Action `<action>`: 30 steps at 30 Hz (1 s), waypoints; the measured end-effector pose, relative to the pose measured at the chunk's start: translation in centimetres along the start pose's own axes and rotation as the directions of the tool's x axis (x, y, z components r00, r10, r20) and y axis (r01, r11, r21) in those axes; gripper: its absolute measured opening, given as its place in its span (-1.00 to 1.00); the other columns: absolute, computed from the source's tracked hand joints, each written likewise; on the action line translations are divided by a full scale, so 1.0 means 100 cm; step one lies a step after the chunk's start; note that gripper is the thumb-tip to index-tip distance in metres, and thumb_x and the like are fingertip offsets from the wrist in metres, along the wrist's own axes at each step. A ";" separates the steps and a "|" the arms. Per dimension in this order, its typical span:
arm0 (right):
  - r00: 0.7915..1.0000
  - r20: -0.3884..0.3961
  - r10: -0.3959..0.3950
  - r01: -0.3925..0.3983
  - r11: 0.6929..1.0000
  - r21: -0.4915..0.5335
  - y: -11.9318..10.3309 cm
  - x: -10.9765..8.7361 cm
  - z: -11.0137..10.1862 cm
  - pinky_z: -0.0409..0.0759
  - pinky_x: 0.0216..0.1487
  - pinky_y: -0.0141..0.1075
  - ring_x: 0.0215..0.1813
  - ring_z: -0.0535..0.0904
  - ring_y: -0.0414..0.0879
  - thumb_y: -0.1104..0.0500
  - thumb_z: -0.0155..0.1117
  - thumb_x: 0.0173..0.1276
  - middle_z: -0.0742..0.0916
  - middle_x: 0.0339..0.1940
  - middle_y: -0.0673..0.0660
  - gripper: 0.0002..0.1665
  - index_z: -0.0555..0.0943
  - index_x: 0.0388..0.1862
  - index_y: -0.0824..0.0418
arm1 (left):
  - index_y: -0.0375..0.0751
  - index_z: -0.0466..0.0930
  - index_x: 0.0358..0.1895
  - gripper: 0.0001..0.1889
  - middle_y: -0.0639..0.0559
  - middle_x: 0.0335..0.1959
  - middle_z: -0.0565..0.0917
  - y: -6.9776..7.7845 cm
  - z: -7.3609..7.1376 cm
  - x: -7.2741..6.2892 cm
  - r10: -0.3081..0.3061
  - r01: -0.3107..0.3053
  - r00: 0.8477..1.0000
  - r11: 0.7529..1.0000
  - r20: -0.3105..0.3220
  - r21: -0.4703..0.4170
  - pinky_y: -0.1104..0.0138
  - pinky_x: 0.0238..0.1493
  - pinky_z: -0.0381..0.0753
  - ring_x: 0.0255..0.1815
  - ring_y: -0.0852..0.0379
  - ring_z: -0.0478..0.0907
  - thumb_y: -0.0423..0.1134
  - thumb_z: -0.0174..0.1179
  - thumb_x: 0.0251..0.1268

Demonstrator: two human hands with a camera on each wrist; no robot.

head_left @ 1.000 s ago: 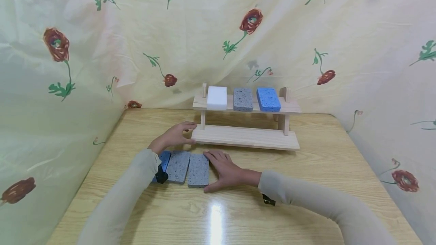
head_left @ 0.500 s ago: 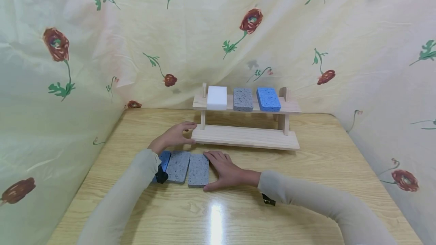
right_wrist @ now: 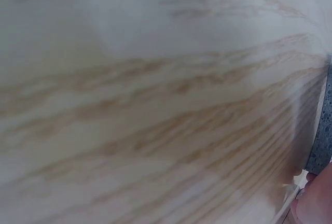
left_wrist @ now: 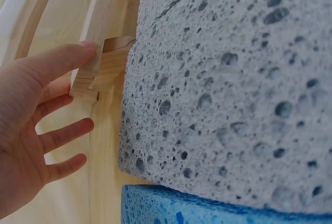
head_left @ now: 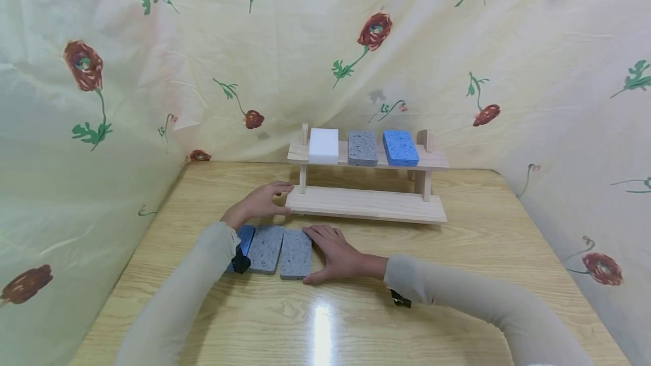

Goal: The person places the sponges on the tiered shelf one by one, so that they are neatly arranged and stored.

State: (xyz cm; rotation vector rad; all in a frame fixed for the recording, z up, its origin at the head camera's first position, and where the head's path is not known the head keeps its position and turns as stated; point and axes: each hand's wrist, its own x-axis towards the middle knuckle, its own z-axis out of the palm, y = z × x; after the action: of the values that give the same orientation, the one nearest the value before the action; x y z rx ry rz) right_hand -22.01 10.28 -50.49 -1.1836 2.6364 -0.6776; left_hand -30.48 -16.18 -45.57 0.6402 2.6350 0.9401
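At the left end of the lower board of a small wooden shelf, my left hand pinches the board's end. The left wrist view shows the thumb on one face and the index finger behind, the other fingers spread. Below that arm lie a blue sponge, partly hidden by the sleeve, and a grey speckled sponge. Beside them is another grey sponge. My right hand holds this one across its right side, fingers at the far corner, thumb at the near corner. In the right wrist view only its edge shows.
On the shelf's upper board stand a white sponge, a grey sponge and a blue sponge. A wood-grain table carries everything. Flowered cloth hangs behind and at both sides.
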 end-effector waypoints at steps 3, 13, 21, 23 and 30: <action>1.000 -0.009 -0.004 0.003 1.000 -0.015 0.001 0.000 0.001 0.25 0.47 0.14 0.57 0.24 0.05 -0.44 0.49 0.07 0.38 0.57 0.12 0.37 0.13 0.65 0.20 | -0.18 0.26 0.56 -0.21 -0.14 0.61 0.24 0.000 0.000 0.000 -0.005 0.005 1.000 1.000 -0.002 0.002 -0.05 0.52 0.35 0.54 -0.21 0.31 -0.04 0.37 0.34; 0.999 -0.034 -0.022 0.021 1.000 -0.013 0.000 0.000 0.000 0.25 0.48 0.16 0.56 0.26 0.07 -0.40 0.50 0.07 0.41 0.55 0.14 0.34 0.16 0.64 0.22 | -0.19 0.25 0.56 -0.20 -0.15 0.62 0.23 0.001 -0.001 0.001 -0.003 0.003 1.000 1.000 0.003 0.010 -0.05 0.51 0.36 0.53 -0.22 0.32 -0.05 0.37 0.34; 0.999 -0.043 -0.027 0.028 1.000 0.007 -0.003 -0.002 -0.002 0.26 0.48 0.19 0.54 0.28 0.11 -0.36 0.53 0.06 0.43 0.53 0.17 0.31 0.20 0.62 0.24 | -0.17 0.26 0.56 -0.20 -0.13 0.62 0.24 0.000 0.001 0.002 -0.009 0.009 1.000 1.000 0.002 0.012 -0.05 0.53 0.32 0.56 -0.19 0.29 -0.03 0.38 0.33; 0.999 -0.045 -0.030 0.030 1.000 0.001 -0.003 -0.003 -0.002 0.25 0.48 0.19 0.54 0.28 0.10 -0.36 0.53 0.07 0.43 0.52 0.16 0.31 0.20 0.62 0.24 | -0.17 0.26 0.56 -0.20 -0.13 0.62 0.24 -0.001 0.001 0.003 -0.008 0.008 1.000 1.000 0.003 0.010 -0.05 0.54 0.31 0.57 -0.18 0.27 -0.03 0.38 0.33; 0.998 -0.043 -0.034 0.035 0.999 0.010 -0.003 -0.006 -0.004 0.22 0.52 0.18 0.56 0.27 0.10 -0.36 0.53 0.07 0.43 0.53 0.17 0.31 0.20 0.62 0.24 | -0.18 0.26 0.56 -0.19 -0.13 0.61 0.24 0.000 0.000 0.002 0.001 -0.001 1.000 1.000 0.004 0.021 -0.05 0.57 0.26 0.62 -0.17 0.18 -0.03 0.39 0.32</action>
State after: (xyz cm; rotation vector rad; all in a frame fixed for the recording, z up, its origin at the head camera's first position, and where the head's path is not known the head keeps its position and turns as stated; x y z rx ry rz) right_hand -21.54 10.68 -49.98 -1.2275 2.6495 -0.7310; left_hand -30.65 -16.09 -45.64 0.6478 2.6450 0.9116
